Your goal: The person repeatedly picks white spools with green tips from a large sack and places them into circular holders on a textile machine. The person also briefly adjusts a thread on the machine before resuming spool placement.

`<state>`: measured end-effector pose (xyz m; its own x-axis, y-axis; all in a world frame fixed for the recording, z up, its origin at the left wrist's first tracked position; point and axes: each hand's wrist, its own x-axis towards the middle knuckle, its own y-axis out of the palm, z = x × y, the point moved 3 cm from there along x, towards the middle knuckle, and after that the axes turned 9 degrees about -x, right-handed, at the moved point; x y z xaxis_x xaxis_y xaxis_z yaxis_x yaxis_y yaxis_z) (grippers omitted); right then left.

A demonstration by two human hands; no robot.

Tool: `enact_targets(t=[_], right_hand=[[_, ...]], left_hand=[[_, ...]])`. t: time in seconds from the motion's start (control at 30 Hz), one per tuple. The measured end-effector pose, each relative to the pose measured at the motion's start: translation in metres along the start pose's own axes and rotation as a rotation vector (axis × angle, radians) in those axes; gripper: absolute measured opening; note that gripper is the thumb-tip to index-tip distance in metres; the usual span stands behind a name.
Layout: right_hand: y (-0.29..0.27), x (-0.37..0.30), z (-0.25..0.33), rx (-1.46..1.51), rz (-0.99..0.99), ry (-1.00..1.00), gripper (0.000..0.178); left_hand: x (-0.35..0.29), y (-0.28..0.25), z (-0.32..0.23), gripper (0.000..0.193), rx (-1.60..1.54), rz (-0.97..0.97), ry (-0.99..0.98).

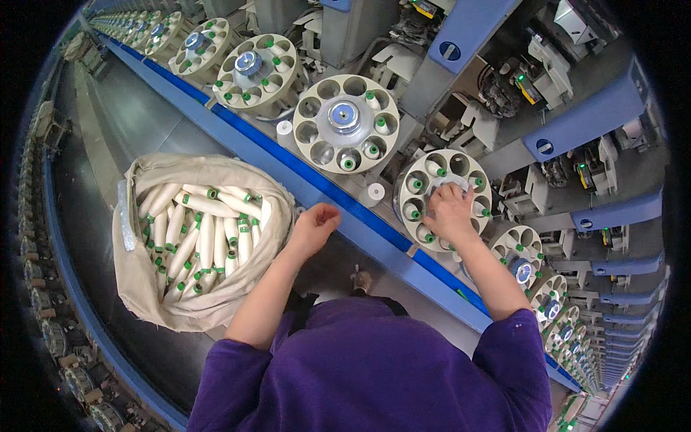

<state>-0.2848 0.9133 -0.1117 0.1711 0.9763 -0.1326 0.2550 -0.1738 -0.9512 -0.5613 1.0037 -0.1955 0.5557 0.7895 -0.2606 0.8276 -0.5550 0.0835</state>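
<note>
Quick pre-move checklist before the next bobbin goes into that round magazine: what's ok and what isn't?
1. Right hand on the round magazine: ok.
2. Empty pockets showing on that magazine: ok, several along its top.
3. Left hand holding a bobbin: cannot tell, fingers curled.
4. Cloth sack within the left hand's reach: ok, close beside it.
5. Bobbins left in the sack: ok, many.
</note>
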Motion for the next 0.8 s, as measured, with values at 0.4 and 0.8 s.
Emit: enact_targets(t=[0.4, 0.8], right_hand=[[-0.006, -0.02, -0.021, 0.274, -0.518, 0.185, 0.009], [-0.016, -0.069, -0.114, 0.837, -0.918, 0.402, 0.007]], left_hand=[[-0.018, 0.012, 0.04, 0.02, -0.014, 0.108, -0.037], [-0.021, 0.05, 0.056, 0.023, -0.048, 0.108, -0.127]])
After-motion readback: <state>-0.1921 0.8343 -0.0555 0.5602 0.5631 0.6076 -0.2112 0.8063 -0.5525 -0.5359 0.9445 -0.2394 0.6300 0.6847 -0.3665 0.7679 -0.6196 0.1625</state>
